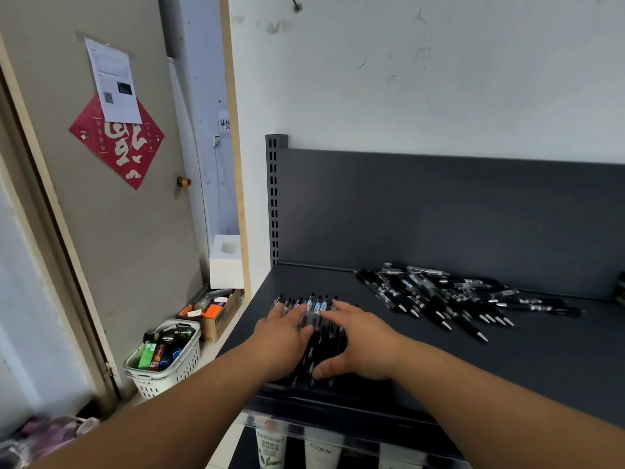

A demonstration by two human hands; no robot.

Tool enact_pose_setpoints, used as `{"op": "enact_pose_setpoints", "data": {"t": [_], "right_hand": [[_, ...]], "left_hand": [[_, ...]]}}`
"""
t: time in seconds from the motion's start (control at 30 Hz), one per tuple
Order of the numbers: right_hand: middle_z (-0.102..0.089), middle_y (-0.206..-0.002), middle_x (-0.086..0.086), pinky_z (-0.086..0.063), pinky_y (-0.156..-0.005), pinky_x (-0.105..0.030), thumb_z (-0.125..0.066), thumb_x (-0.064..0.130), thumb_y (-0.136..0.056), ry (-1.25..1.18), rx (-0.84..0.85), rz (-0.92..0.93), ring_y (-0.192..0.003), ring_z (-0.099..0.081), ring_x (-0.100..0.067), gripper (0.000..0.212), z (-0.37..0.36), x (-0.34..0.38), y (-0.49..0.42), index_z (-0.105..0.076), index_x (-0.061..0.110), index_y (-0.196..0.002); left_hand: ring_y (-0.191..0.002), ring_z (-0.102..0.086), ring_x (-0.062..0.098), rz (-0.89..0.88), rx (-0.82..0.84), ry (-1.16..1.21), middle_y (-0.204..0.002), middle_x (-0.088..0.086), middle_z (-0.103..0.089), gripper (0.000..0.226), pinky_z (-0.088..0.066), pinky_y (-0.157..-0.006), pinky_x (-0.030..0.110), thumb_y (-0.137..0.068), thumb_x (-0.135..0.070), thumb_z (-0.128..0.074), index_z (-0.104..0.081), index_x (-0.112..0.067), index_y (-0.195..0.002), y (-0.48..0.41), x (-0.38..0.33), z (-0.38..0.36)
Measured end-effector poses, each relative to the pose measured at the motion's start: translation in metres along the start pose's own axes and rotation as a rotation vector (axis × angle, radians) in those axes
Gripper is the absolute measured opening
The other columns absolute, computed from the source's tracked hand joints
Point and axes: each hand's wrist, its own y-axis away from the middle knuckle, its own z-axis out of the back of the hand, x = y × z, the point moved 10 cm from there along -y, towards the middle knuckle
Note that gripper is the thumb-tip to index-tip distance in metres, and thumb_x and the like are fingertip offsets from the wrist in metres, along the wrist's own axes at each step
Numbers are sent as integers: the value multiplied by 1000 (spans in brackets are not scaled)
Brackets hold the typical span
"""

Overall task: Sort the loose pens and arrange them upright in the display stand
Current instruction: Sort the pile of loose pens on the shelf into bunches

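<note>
A row of black pens (316,308) lies side by side near the left front of the dark grey shelf (527,363), tips pointing toward the back panel. My left hand (284,336) lies flat on the left part of this row with straight fingers. My right hand (355,343) rests on the right part, fingers spread, thumb at the near ends of the pens. A loose heap of black pens (439,296) lies farther right on the shelf, unsorted and crossing one another. No display stand shows in view.
The shelf's back panel (439,211) rises behind the pens. Below the shelf edge stand white tubes (270,448). On the floor at left are a white basket (165,360) of goods, a cardboard box (216,313) and a foam block (226,262) beside a door.
</note>
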Motion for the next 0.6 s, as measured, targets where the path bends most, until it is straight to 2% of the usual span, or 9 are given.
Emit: {"op": "enact_pose_setpoints", "data": {"t": [0.1,0.3,0.6], "right_hand": [[-4,-162,6,-16,-120,-32,-79,56,-67,2,-9,1,-148,-9,-16,107,1,2,3,-20,29,-153],[-24,-158,5,-21,-117,-26,-76,58,-69,26,-43,28,-144,-22,-12,101,7,9,17,-28,24,-150],[-27,-156,6,-25,-116,-26,-76,58,-69,-5,-93,-28,-142,-26,-12,99,17,-3,20,-29,26,-150]], "left_hand": [[-147,-6,33,13,-3,-14,-160,13,-4,53,-11,-118,39,-103,-40,-28,-13,-30,-153,2,-2,-2],[-148,1,31,-4,-8,-33,-162,3,0,57,-10,-120,44,-100,-49,-26,-10,-33,-153,3,5,-2],[-147,-8,27,-65,-62,-47,-161,0,-10,55,-16,-119,44,-99,-52,-26,-19,-34,-151,0,-3,10]]}}
